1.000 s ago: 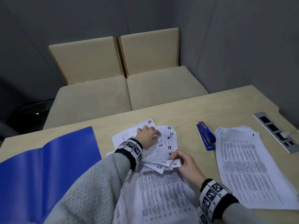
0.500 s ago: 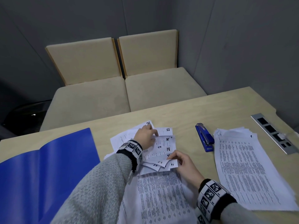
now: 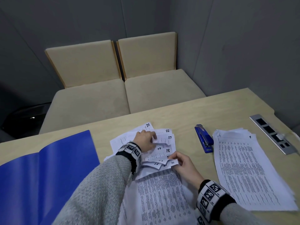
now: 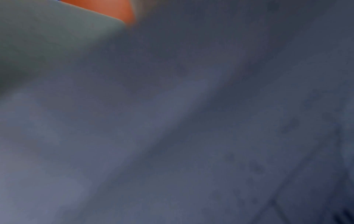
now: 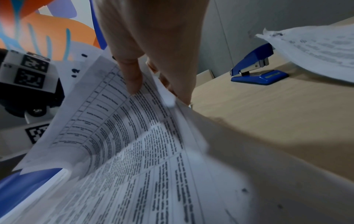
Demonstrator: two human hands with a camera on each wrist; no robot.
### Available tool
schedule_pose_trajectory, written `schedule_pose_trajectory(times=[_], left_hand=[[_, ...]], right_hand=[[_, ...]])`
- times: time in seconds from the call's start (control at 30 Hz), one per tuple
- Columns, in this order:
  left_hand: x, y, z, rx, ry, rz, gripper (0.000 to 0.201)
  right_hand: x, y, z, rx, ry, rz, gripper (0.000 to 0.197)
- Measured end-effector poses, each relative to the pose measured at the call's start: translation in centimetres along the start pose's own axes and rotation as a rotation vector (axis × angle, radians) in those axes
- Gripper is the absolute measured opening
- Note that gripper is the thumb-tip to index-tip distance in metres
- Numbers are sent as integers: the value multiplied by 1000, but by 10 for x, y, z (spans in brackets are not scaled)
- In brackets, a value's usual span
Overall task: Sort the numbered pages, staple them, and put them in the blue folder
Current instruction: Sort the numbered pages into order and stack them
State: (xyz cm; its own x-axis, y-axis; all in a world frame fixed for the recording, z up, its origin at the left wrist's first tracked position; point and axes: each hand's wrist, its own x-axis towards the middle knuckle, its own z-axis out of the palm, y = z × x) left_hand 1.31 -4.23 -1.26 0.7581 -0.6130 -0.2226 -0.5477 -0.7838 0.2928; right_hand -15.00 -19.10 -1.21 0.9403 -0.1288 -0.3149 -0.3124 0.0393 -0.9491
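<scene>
Left hand shifted, one stapler

Stapler lies between fanned pages and stack.

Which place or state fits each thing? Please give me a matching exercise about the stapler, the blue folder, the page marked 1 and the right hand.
Things:
1. stapler
2. blue folder
3. page marked 1
4. right hand

Places or states:
A. lies open at the left
B. tops the right pile
C. pinches page corners
D. stands between the two paper piles

Pairs: 1-D, 2-A, 3-B, 4-C
</scene>
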Motion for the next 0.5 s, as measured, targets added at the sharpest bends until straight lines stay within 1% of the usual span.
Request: schedule_pose_trajectory(times=[0.1, 0.13, 0.27, 0.37, 0.43, 0.5], left_hand=[[-4, 0, -7, -16, -16, 12, 18], [-6, 1, -12, -26, 9, 26, 17], [-28, 11, -47, 14, 245, 139, 14], [-53, 14, -90, 109, 411, 208, 11], [-71, 12, -121, 129, 572, 220, 8], [-88, 9, -150, 158, 760, 213, 6]], right_hand=[[-1, -2, 0, -6, -36, -10, 14], [-1, -1, -1, -4, -45, -9, 13], [2, 3, -3, -6, -49, 27, 11], [1, 3, -3, 9, -49, 49, 18], [-2, -1, -1, 38, -63, 52, 18], [-5, -5, -3, 73, -66, 54, 16]])
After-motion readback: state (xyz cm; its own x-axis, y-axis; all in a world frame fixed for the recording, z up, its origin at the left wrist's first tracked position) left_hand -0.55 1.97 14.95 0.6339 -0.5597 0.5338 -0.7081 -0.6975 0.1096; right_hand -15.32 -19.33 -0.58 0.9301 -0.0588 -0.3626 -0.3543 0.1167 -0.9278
